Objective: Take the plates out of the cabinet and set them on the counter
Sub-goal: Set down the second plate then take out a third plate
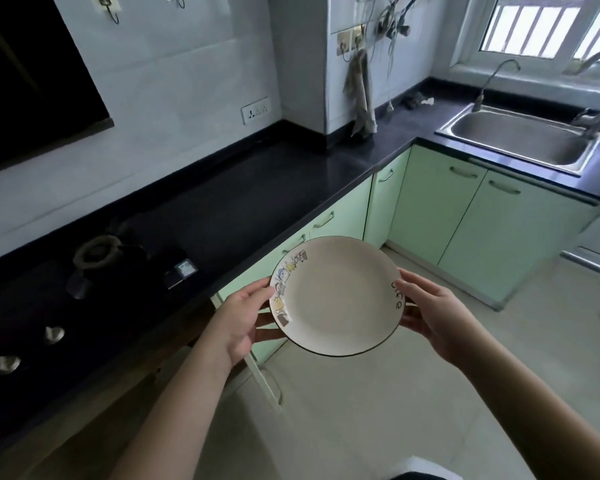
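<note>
Holding the plate level in the air, just off the worktop's front edge, the left hand and right hand each grip an opposite rim (fingers curled underneath). Setting it down too near that edge could let it tip off and break.

A home kitchen: steel sink, gas hob, green cabinets.
</note>
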Action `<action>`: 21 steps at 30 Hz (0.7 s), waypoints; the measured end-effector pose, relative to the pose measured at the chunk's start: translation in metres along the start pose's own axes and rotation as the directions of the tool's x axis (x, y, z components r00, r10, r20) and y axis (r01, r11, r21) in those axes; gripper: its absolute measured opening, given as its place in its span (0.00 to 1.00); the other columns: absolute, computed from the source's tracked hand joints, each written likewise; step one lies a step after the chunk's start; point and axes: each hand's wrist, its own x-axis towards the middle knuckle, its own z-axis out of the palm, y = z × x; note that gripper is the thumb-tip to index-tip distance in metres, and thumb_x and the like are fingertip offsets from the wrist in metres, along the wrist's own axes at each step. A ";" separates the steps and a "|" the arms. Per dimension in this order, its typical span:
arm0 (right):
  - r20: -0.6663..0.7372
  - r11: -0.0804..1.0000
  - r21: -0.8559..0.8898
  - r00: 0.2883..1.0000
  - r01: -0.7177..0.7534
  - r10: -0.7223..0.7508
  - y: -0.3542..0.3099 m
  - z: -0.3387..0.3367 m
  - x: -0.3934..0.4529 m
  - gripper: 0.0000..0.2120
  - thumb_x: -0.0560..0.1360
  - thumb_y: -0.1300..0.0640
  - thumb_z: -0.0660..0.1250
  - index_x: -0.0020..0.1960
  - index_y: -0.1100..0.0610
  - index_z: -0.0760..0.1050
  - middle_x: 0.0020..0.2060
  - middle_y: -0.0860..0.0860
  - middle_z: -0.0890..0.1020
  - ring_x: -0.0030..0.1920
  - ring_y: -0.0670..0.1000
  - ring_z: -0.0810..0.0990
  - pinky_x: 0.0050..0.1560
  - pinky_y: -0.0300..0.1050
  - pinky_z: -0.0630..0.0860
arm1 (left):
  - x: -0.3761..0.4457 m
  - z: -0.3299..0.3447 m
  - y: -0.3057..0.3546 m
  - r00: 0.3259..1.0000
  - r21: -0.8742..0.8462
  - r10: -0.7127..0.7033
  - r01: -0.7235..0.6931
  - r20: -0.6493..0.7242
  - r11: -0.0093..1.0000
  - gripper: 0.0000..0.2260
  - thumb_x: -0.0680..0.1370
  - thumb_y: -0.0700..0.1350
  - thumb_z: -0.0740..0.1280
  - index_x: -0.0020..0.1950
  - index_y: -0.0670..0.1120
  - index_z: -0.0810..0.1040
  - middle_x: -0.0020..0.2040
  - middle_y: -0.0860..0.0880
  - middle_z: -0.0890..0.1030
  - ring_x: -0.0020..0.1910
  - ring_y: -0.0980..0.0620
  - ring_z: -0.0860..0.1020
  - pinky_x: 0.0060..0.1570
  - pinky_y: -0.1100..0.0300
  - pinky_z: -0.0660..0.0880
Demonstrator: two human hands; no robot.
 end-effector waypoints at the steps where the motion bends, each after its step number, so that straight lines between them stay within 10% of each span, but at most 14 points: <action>1: -0.001 1.000 0.008 1.000 -0.002 0.002 -0.002 -0.005 0.009 0.12 0.79 0.58 0.63 0.59 0.49 0.79 0.47 0.53 0.86 0.39 0.53 0.83 0.40 0.43 0.80 | 0.010 0.005 0.003 1.000 0.001 -0.009 0.009 0.008 1.000 0.10 0.80 0.42 0.65 0.49 0.52 0.86 0.48 0.43 0.87 0.43 0.43 0.86 0.35 0.49 0.81; 21: 0.226 0.996 -0.033 0.970 -0.087 0.092 -0.095 -0.099 0.248 0.12 0.79 0.56 0.63 0.58 0.46 0.81 0.48 0.51 0.86 0.41 0.53 0.82 0.44 0.45 0.80 | 0.162 0.142 0.054 0.970 -0.090 -0.011 -0.011 -0.243 0.996 0.11 0.80 0.44 0.66 0.49 0.57 0.86 0.49 0.48 0.87 0.40 0.49 0.86 0.33 0.51 0.80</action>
